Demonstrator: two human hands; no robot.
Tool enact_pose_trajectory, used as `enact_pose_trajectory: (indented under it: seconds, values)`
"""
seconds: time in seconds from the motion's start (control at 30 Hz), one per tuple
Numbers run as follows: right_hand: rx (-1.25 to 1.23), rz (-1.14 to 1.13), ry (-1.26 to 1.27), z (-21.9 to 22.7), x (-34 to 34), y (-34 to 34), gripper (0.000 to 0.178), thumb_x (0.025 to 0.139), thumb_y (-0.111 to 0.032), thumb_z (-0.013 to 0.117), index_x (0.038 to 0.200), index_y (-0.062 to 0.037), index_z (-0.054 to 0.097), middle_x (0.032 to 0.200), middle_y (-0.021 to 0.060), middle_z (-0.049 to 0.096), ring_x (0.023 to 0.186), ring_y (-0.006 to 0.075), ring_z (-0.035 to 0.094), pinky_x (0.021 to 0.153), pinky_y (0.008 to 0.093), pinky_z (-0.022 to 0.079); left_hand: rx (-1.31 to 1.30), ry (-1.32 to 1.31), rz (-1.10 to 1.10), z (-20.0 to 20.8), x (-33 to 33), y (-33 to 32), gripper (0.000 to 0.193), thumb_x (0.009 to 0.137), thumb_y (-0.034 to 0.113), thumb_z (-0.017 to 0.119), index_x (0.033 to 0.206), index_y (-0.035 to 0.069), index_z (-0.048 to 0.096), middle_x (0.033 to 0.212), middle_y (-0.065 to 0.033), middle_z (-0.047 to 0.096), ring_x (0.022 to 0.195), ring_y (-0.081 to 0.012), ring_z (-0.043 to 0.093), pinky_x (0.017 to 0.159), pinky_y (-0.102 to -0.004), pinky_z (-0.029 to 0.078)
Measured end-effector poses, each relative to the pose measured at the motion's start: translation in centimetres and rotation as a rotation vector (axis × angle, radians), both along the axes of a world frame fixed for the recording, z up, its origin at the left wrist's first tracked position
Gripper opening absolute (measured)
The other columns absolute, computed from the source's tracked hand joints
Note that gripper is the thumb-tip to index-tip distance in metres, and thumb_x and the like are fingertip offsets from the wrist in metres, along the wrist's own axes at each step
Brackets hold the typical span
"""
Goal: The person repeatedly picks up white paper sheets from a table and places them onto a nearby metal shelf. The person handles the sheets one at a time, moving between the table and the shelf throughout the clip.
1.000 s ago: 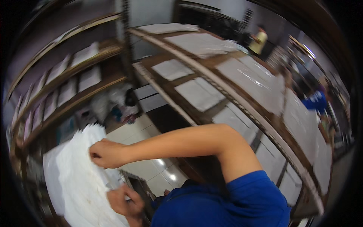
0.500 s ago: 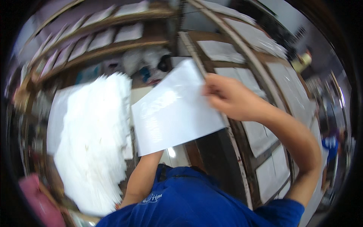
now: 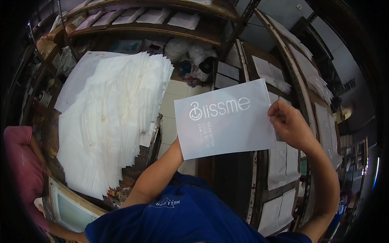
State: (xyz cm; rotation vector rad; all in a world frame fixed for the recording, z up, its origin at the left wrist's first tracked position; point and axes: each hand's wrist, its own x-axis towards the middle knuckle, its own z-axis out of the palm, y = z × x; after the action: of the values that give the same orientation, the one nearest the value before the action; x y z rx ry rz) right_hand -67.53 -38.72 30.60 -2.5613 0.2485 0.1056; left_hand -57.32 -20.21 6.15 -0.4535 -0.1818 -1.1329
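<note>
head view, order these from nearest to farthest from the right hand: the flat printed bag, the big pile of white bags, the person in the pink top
From the right hand:
1. flat printed bag, pinched at its right edge.
2. pile of white bags, on the left beyond the floor gap.
3. person in the pink top, at the far left edge.

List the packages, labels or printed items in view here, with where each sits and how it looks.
Frosted grey rectangular plastic bag with white print: held up at centre, right hand gripping its right edge; left hand hidden behind it.
Fanned stack of white plastic bags: on the table at left.
Flat white rectangular sheets: laid out on wooden racks at right.
</note>
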Motion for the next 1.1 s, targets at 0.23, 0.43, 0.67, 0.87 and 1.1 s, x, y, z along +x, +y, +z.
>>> enact_pose_trajectory:
  seconds: [0.23,0.43,0.67,0.87,1.1]
  values:
    - [0.005,-0.13,0.061,2.2,-2.5,-0.4,0.009,0.085,0.002,0.052,0.095,0.0002,0.052,0.079,0.0056,0.054,0.074,0.0114,0.054,0.069,0.0276,0.045,0.299,-0.004,0.051,2.1,-1.2,-1.2,0.052,0.098,0.041,0.032,0.137,0.007,0.043,0.136,-0.0158,0.049,0.12,-0.0322,0.052,0.098,-0.0443,0.045]
    - [0.057,-0.272,-0.065,6.2,-8.3,-2.9,0.017,0.086,-0.001,0.05,0.103,-0.003,0.051,0.087,0.0046,0.053,0.077,0.0097,0.052,0.067,0.025,0.044,0.405,-0.176,0.164,0.2,-1.0,-4.5,0.054,0.097,0.045,0.036,0.129,0.003,0.05,0.136,-0.0203,0.047,0.128,-0.0323,0.043,0.107,-0.0473,0.035]
    - [-0.167,-0.967,-0.447,13.9,-26.0,-4.1,0.02,0.085,-0.012,0.057,0.105,-0.0083,0.053,0.082,-0.0051,0.051,0.06,-0.0001,0.038,0.05,0.0168,0.027,0.614,-0.159,0.146,-1.9,-1.8,-5.6,0.05,0.098,0.04,0.039,0.125,0.0,0.049,0.135,-0.0211,0.046,0.127,-0.0315,0.043,0.106,-0.0446,0.034]
    - [-0.204,-1.416,-0.552,12.5,-40.4,-1.9,0.021,0.084,-0.01,0.056,0.104,-0.0067,0.053,0.07,-0.0045,0.048,0.051,0.0023,0.037,0.044,0.0189,0.026,0.821,-0.241,0.116,-3.6,-2.9,-5.8,0.044,0.1,0.037,0.039,0.115,-0.001,0.056,0.117,-0.0156,0.057,0.109,-0.0255,0.055,0.095,-0.0382,0.046]
    - [-0.137,-1.5,-0.337,6.8,-46.1,-0.4,0.019,0.085,-0.009,0.054,0.103,-0.0042,0.051,0.061,-0.0015,0.045,0.052,0.006,0.043,0.047,0.0229,0.032,0.854,-0.359,0.097,-4.1,-2.8,-6.5,0.039,0.099,0.034,0.042,0.109,0.0,0.059,0.102,-0.0117,0.063,0.094,-0.0207,0.06,0.086,-0.0343,0.05]
